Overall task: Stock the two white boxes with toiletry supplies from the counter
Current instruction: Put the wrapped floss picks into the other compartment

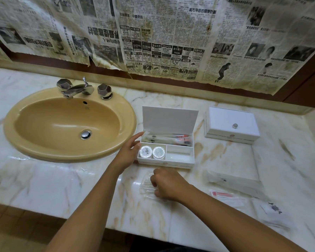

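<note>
Left hand (129, 151) is spread flat against the open box's (165, 160) left wall, right hand (168, 184) curled around a clear packet (146, 184) on the table (62, 186) just in front. Closed box (231, 124) sits off right, more packets (244, 193) near it.
</note>
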Tool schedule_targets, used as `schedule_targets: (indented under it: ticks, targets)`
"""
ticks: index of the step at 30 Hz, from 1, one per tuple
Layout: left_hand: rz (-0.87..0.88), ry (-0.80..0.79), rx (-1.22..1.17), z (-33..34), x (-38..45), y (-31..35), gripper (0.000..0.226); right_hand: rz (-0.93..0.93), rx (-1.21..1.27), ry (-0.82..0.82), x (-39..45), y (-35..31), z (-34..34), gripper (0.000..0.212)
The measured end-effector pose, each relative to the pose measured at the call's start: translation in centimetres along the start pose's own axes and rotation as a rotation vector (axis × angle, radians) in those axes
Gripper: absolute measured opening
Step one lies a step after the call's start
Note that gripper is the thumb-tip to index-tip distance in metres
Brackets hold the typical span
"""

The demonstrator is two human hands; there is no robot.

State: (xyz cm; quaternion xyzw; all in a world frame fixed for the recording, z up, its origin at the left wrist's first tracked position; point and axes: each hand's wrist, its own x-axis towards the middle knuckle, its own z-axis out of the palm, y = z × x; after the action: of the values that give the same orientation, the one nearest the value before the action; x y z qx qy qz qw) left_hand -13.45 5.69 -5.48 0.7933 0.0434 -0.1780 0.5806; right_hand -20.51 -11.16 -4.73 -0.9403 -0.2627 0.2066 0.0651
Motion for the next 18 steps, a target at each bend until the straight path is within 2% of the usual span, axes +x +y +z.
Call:
schedule_targets:
  ticks: [4, 9, 14, 18]
  targets:
    - [-0.003, 0.000, -0.009, 0.0, 0.0, 0.1, 0.041, -0.005, -0.011, 0.024, 0.0, -0.4, 0.0, 0.016]
    - [0.002, -0.004, -0.014, 0.0, 0.1, -0.1, 0.040, 0.023, 0.060, 0.133, -0.2, -0.5, -0.7, 0.014]
    - [0.015, -0.007, -0.030, 0.0, 0.3, -0.5, 0.040, 0.055, 0.133, 0.367, -0.1, 0.2, -2.3, 0.011]
    - [0.022, -0.008, -0.036, 0.0, 0.6, -1.0, 0.040, 0.167, 0.149, 0.574, 0.2, 2.3, -3.5, 0.008]
